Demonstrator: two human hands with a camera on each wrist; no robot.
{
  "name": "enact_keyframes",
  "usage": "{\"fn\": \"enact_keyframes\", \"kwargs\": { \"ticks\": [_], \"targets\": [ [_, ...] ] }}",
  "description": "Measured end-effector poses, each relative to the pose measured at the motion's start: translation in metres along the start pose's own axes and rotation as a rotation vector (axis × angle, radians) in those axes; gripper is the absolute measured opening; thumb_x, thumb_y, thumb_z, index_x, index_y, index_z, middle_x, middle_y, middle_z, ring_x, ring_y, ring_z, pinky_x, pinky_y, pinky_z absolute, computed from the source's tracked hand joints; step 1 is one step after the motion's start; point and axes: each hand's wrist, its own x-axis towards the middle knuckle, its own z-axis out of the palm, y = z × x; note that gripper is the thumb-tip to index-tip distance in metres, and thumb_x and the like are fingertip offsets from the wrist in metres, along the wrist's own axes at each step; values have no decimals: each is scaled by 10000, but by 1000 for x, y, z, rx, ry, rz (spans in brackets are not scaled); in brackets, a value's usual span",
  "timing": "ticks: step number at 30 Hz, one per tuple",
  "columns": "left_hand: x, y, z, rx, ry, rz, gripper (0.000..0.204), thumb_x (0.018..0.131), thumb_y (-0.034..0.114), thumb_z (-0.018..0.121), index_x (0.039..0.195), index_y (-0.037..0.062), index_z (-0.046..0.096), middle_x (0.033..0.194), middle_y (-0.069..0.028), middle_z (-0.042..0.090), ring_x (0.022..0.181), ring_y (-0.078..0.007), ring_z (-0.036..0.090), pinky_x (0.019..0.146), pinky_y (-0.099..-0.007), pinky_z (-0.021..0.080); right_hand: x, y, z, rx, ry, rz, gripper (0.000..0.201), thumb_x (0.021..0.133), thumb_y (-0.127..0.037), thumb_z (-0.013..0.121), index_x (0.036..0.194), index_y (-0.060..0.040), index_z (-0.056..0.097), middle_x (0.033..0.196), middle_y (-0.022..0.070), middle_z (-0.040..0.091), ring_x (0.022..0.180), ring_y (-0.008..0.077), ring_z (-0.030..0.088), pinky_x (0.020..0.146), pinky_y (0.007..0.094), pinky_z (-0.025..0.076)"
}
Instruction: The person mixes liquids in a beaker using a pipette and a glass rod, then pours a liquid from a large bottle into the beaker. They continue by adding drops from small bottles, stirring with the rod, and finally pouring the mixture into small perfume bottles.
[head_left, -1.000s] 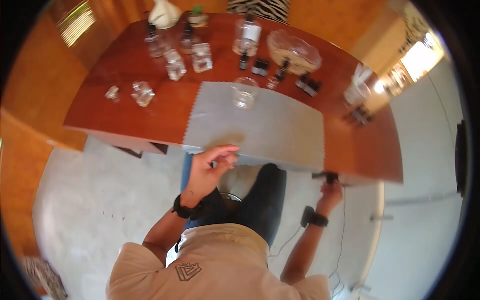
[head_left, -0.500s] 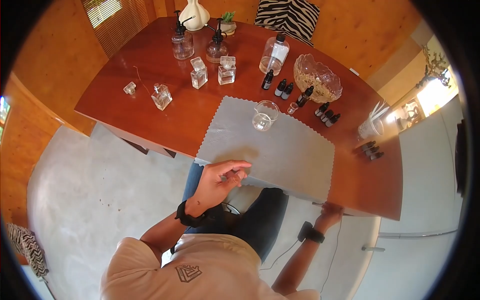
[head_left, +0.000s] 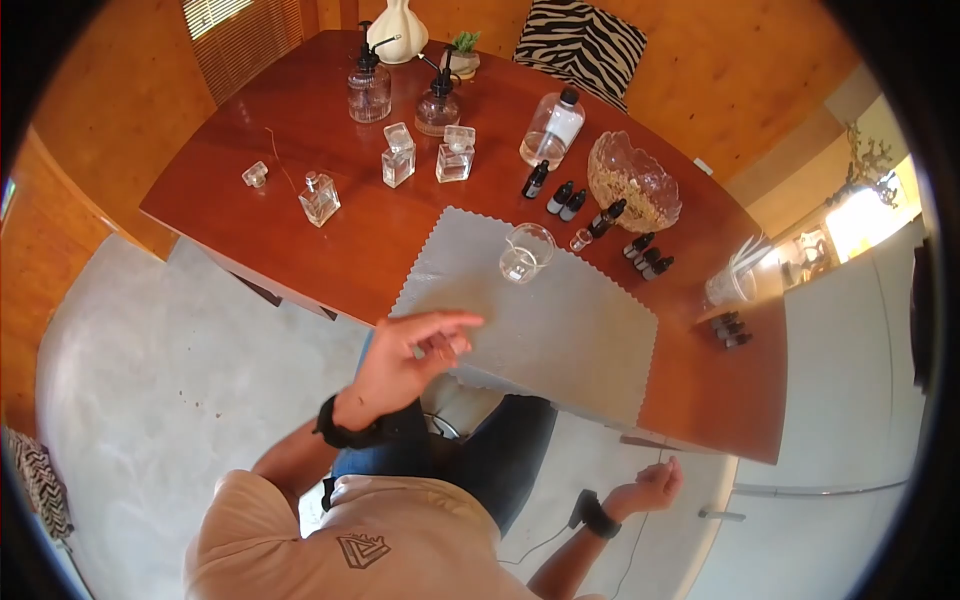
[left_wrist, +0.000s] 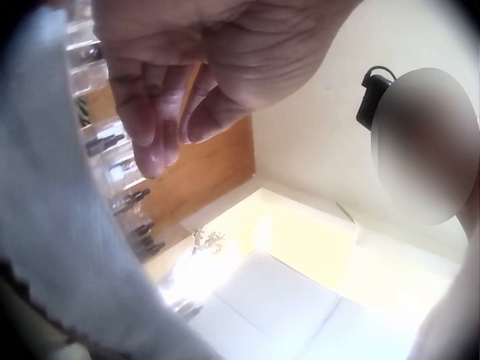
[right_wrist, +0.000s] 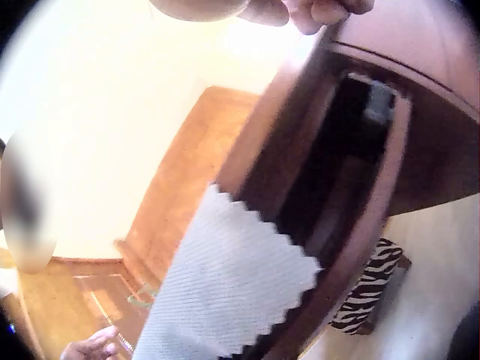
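My left hand (head_left: 415,355) hovers over the near left edge of the grey scalloped mat (head_left: 560,320), fingers loosely bent and nothing held. In the left wrist view, that hand (left_wrist: 195,67) hangs at the top with relaxed fingers. Beyond it, a clear glass beaker (head_left: 526,254) stands on the mat. Below the table's front right edge is my right hand (head_left: 645,487), empty, its fingers loosely curled. The right wrist view shows its fingers (right_wrist: 315,11) above a dark open recess (right_wrist: 330,157) under the tabletop, beside the hanging mat (right_wrist: 232,277).
Square glass bottles (head_left: 398,163), pump bottles (head_left: 370,92) and a stopper (head_left: 255,175) stand at the left and back. A large bottle (head_left: 552,130), several black dropper bottles (head_left: 536,180) and a glass bowl (head_left: 635,180) are behind the mat. A cupboard handle (head_left: 722,515) is at the right.
My right hand has drawn down from the table's front edge; the dark thing seen at its fingers a second ago no longer shows there. My left hand has shifted slightly and stays empty.
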Motion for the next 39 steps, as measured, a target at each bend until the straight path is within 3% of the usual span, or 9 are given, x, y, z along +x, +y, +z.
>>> {"fn": "enact_keyframes", "kwargs": {
  "ticks": [4,6,8,10,12,15,22,28,39],
  "targets": [
    [56,22,-21,119,123,169,319,887,-53,621,1176,38,722,864,-34,691,749,-82,630,694,-259,521,-10,-96,64,91,-517,-39,165,943,-103,582,1027,-3,683,630,-16,490,558,75,427,530,233,334],
    [91,30,-26,134,181,244,297,887,-52,613,1152,23,725,858,-38,699,756,-82,630,702,-269,522,-7,-138,104,67,-941,20,164,949,-113,586,1029,-10,684,678,-5,527,583,85,470,538,238,358],
    [121,26,-32,100,177,208,276,891,-45,610,1136,12,723,861,-48,709,762,-86,634,712,-268,524,-1,-155,149,102,-1278,102,164,960,-138,599,1017,-7,681,708,3,557,609,94,505,551,242,383],
    [140,9,-35,98,141,166,262,889,-40,611,1125,-3,719,864,-56,714,769,-93,640,721,-268,526,3,-143,194,102,-1431,148,187,969,-168,606,1020,-7,688,723,17,601,613,93,528,561,242,408],
    [153,-12,-44,130,80,114,257,882,-37,616,1119,-22,712,867,-63,716,779,-101,648,729,-269,529,9,-124,230,27,-1503,158,161,958,-129,621,1015,2,695,718,25,625,612,84,563,556,233,429],
    [145,-19,-46,143,131,37,223,925,-11,602,1125,-31,700,925,-40,703,807,-96,639,744,-251,524,10,-106,253,-48,-1583,123,162,957,-123,623,1014,2,707,717,40,653,589,80,584,520,225,432],
    [155,-40,-65,-72,126,-220,226,935,58,620,1143,21,698,972,-41,710,861,-102,624,776,-239,484,19,-95,255,89,-1552,313,167,965,-135,619,986,-2,718,713,47,660,522,66,559,429,190,372],
    [160,-43,-66,-51,48,-255,212,947,61,596,1124,35,712,959,-30,715,849,-80,609,769,-225,466,19,-96,255,79,-1568,301,159,972,-124,613,984,-3,716,711,47,659,524,66,562,430,192,381],
    [159,-45,-65,-59,53,-240,223,950,63,588,1136,24,705,960,-35,718,839,-84,607,771,-234,466,19,-99,256,43,-1568,309,158,974,-124,614,979,-3,716,708,43,655,519,66,559,433,193,391]
  ]
}}
